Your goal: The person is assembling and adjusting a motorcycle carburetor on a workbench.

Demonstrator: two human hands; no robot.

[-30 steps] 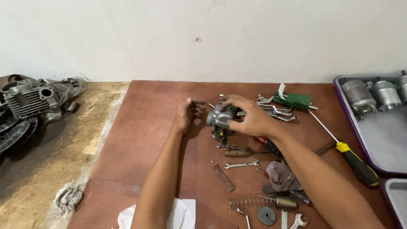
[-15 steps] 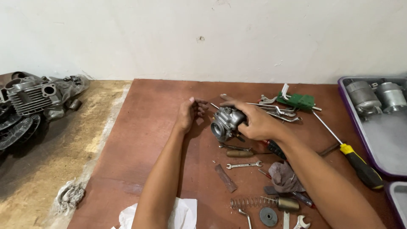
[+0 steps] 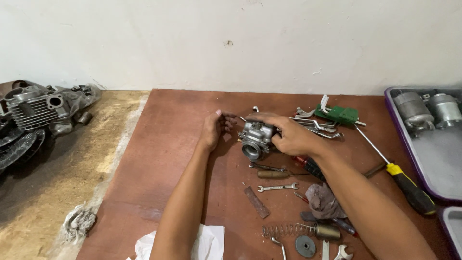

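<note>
**Two hands, one carburetor, on a crowded board**

Two bare hands work over a reddish-brown board [image 3: 163,159] laid on the floor against a white wall. The right hand [image 3: 288,135] is clamped over the top of a small metal carburetor [image 3: 256,139], which sits near the middle of the board's far edge with its round throat facing the near edge. The left hand [image 3: 215,130] rests just beside it, fingers loosely curled and gripping nothing that shows; whether its fingertips touch the part cannot be told.

Loose tools crowd the right half of the board: a small spanner [image 3: 277,187], a coil spring [image 3: 288,229], a grey rag [image 3: 323,201], a green set of hex keys [image 3: 338,114] and a yellow-handled screwdriver [image 3: 402,180] pointing toward the right edge. A grey tray [image 3: 433,159] with metal cylinders lies past that edge; engine parts [image 3: 43,108] lie on bare floor past the left edge.

The risk, as it looks: with only one hand gripping, the carburetor could tip or slide, and any small piece coming off it could roll among the scattered tools and be lost.

Compared with a second ago, the carburetor's throat has turned more toward the near edge, and the left hand has drawn slightly away.
</note>
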